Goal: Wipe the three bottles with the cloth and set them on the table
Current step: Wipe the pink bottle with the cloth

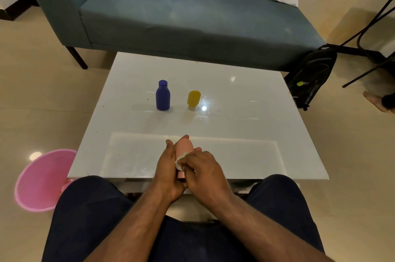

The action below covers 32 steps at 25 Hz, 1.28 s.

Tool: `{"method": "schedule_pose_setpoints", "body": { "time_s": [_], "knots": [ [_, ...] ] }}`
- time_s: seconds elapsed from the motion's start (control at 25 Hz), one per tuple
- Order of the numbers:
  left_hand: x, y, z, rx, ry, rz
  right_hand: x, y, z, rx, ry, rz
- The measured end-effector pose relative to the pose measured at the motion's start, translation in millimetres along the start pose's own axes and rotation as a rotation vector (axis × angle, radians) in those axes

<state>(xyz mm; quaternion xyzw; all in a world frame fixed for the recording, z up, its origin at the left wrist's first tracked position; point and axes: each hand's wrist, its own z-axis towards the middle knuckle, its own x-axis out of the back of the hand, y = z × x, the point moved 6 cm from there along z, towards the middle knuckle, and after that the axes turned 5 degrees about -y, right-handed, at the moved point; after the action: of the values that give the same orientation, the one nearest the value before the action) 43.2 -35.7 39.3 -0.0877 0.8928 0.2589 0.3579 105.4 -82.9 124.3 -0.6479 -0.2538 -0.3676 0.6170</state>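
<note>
Head view: pink bottle (185,146) points away, gripped.

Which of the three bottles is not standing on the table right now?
The pink bottle. The left hand holds it above the table's near edge, while the blue bottle and yellow bottle stand on the table.
</note>
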Motion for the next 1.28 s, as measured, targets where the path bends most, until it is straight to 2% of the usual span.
{"method": "schedule_pose_setpoints", "body": {
  "time_s": [0.2, 0.32, 0.44, 0.56, 0.64, 0.76, 0.88, 0.96, 1.16, 1.28],
  "knots": [
    [-3.9, -6.3, -0.7, 0.001, -0.005, 0.198, 17.0, 30.1, 46.8, -0.184, 0.107, -0.029],
    [0.5, -4.2, 2.8, -0.009, -0.02, 0.095, 0.7, 10.2, 35.4, -0.037, 0.038, -0.201],
    [1.9, -3.5, 6.8, -0.026, -0.05, 0.007, -13.6, -5.4, 14.5, 0.057, -0.082, -0.192],
    [-4.3, -4.0, 5.4, -0.033, -0.051, 0.079, -3.4, 6.2, 32.9, 0.054, 0.015, -0.29],
    [-5.8, -4.5, 1.9, -0.035, -0.023, 0.203, 12.5, 21.3, 49.4, -0.086, 0.061, -0.14],
    [-3.4, -2.1, -1.3, -0.064, 0.029, 0.267, 20.7, 50.5, 55.2, -0.346, 0.07, 0.232],
    [-3.3, -1.0, -1.7, -0.056, 0.042, 0.221, 11.0, 61.7, 41.5, -0.48, 0.112, 0.589],
    [-0.9, -0.8, 0.3, -0.061, 0.063, 0.204, 3.9, 61.1, 26.4, -0.51, 0.118, 0.697],
    [8.6, 2.0, 5.1, -0.073, 0.138, 0.162, -1.6, 31.4, 1.2, -0.338, 0.097, 0.436],
    [-1.1, -4.1, -0.5, -0.018, 0.078, 0.161, 4.3, 21.8, 14.3, -0.227, 0.111, 0.319]
  ]
}}
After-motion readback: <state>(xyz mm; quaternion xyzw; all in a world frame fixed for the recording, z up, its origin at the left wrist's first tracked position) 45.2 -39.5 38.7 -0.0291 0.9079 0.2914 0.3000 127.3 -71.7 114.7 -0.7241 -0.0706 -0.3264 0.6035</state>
